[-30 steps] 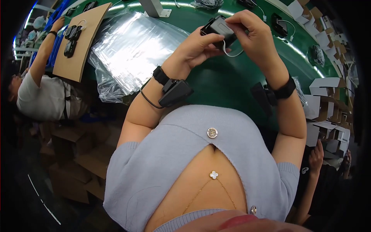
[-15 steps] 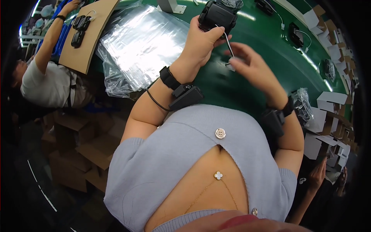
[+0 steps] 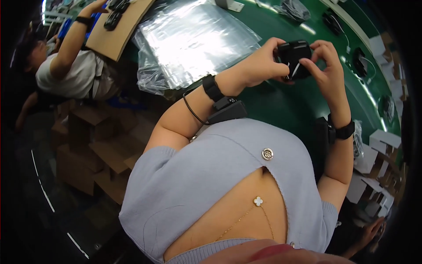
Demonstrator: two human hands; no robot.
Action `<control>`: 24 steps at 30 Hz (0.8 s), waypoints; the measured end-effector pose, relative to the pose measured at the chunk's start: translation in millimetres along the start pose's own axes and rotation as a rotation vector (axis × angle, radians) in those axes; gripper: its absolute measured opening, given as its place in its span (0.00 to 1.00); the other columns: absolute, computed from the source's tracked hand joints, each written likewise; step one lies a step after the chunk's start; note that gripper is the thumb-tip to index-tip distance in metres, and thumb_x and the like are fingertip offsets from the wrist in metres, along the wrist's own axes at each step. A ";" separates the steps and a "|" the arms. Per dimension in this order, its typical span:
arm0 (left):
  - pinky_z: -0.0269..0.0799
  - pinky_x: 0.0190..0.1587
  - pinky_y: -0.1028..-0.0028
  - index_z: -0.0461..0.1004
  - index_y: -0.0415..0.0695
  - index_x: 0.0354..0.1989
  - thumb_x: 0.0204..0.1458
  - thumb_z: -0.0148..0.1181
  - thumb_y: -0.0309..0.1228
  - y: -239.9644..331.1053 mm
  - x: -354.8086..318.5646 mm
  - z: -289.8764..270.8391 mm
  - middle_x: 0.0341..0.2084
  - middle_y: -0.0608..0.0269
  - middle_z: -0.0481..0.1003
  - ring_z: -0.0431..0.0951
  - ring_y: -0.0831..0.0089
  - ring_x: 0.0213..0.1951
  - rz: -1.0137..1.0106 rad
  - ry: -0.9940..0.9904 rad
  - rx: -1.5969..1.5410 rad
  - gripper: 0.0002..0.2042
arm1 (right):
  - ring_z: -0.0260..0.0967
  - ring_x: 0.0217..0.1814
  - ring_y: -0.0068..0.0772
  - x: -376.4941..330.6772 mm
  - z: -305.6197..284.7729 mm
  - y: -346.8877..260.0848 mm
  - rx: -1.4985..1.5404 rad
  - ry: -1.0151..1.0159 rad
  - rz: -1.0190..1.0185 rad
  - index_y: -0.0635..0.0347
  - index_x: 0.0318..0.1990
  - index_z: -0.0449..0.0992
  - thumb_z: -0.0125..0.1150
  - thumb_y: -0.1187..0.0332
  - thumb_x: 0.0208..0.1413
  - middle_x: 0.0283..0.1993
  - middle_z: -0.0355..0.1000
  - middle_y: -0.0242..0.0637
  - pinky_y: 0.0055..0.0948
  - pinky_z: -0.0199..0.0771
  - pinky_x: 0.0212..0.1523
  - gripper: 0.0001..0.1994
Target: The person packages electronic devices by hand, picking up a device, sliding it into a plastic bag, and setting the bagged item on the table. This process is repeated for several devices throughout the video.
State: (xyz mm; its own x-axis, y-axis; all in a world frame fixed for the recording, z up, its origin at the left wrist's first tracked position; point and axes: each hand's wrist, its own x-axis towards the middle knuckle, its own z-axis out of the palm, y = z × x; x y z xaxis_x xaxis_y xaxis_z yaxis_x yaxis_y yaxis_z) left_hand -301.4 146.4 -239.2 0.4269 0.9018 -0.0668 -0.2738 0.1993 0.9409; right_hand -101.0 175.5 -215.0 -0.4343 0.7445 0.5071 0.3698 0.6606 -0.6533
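A small black boxy device (image 3: 295,52) is held up over the green table, its exact kind unclear. My left hand (image 3: 263,65) grips its left side, with the thumb along the lower front edge. My right hand (image 3: 327,66) has thumb and fingers pinched at its right edge. A short stretch of white cord (image 3: 296,69) shows against the device between my two thumbs; its ends are hidden. Left of my hands lies a stack of clear plastic bags (image 3: 184,44).
More black devices with white cords (image 3: 361,62) rest along the green table's (image 3: 272,103) far right side. A bagged item (image 3: 295,9) and a metal bracket (image 3: 229,5) sit at the back. White open boxes (image 3: 384,143) stand at right. Another person (image 3: 70,72) works by a cardboard sheet (image 3: 121,37).
The device has come nearer and to the right. My right hand, earlier by the dangling cord's end, now grips the device's right edge. The cord no longer hangs down.
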 end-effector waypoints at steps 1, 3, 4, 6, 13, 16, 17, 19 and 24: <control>0.78 0.43 0.65 0.51 0.36 0.55 0.46 0.57 0.22 0.1 -4.8 -0.4 0.46 0.52 0.65 0.75 0.62 0.42 0.000 0.009 0.001 0.28 | 0.65 0.41 0.22 -4.4 3.3 2.0 0.037 0.042 0.044 0.60 0.45 0.68 0.61 0.67 0.51 0.40 0.66 0.30 0.20 0.66 0.43 0.15; 0.77 0.39 0.69 0.52 0.36 0.56 0.45 0.61 0.26 1.4 -13.7 1.4 0.45 0.52 0.66 0.76 0.63 0.40 -0.070 -0.046 0.038 0.30 | 0.65 0.42 0.23 -12.3 4.6 -1.7 0.187 -0.075 0.172 0.60 0.47 0.67 0.62 0.66 0.51 0.41 0.66 0.31 0.20 0.66 0.44 0.18; 0.77 0.38 0.72 0.52 0.36 0.56 0.45 0.63 0.28 2.2 -17.1 2.5 0.44 0.53 0.67 0.76 0.64 0.39 -0.105 -0.076 0.055 0.31 | 0.65 0.44 0.24 -17.0 4.4 -4.1 0.329 -0.189 0.302 0.59 0.49 0.65 0.63 0.66 0.50 0.42 0.67 0.31 0.21 0.65 0.46 0.20; 0.76 0.36 0.73 0.54 0.36 0.55 0.45 0.64 0.30 5.9 -24.9 2.0 0.42 0.53 0.68 0.76 0.65 0.38 -0.146 -0.099 0.172 0.31 | 0.65 0.45 0.25 -24.8 5.6 -6.3 0.475 -0.306 0.434 0.59 0.51 0.64 0.63 0.65 0.49 0.43 0.67 0.32 0.22 0.65 0.47 0.23; 0.72 0.38 0.70 0.69 0.37 0.42 0.41 0.68 0.41 32.3 -48.6 -45.5 0.33 0.54 0.73 0.76 0.64 0.33 0.185 0.267 1.267 0.25 | 0.68 0.44 0.25 -70.7 -0.8 23.5 0.806 -0.292 0.736 0.61 0.56 0.62 0.60 0.60 0.53 0.44 0.69 0.33 0.23 0.69 0.45 0.26; 0.71 0.39 0.69 0.71 0.38 0.40 0.40 0.69 0.42 12.6 -45.0 -76.3 0.31 0.54 0.73 0.75 0.61 0.33 0.185 0.301 1.536 0.24 | 0.70 0.42 0.25 -64.4 -12.4 32.3 0.945 -0.133 0.798 0.60 0.56 0.63 0.58 0.58 0.54 0.44 0.70 0.34 0.24 0.72 0.42 0.25; 0.71 0.40 0.68 0.71 0.38 0.39 0.39 0.69 0.42 8.0 -43.4 -82.1 0.30 0.53 0.73 0.75 0.59 0.33 0.188 0.320 1.670 0.23 | 0.70 0.41 0.24 -62.1 -14.1 34.9 1.011 -0.053 0.825 0.60 0.55 0.63 0.57 0.56 0.55 0.44 0.70 0.34 0.24 0.73 0.40 0.25; 0.70 0.40 0.67 0.72 0.38 0.37 0.40 0.68 0.41 7.1 -38.4 -83.5 0.30 0.53 0.73 0.74 0.58 0.33 0.161 0.297 1.647 0.21 | 0.71 0.41 0.25 -65.7 -10.7 37.9 0.990 -0.043 0.848 0.60 0.55 0.63 0.56 0.56 0.56 0.43 0.70 0.34 0.25 0.74 0.39 0.24; 0.69 0.39 0.66 0.73 0.37 0.29 0.43 0.65 0.36 5.3 -44.0 -85.2 0.27 0.55 0.72 0.73 0.58 0.33 0.357 0.363 1.590 0.14 | 0.72 0.40 0.25 -75.7 -1.2 35.6 0.968 -0.040 0.863 0.60 0.55 0.63 0.55 0.55 0.57 0.42 0.71 0.34 0.26 0.76 0.37 0.24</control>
State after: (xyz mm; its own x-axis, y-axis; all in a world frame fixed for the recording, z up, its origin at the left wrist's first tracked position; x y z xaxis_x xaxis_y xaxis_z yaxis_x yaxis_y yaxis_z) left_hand -395.1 140.4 -259.6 0.2694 0.8945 0.3569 0.8797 -0.3793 0.2867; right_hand -54.0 142.8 -275.9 -0.3849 0.8780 -0.2844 -0.1923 -0.3777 -0.9057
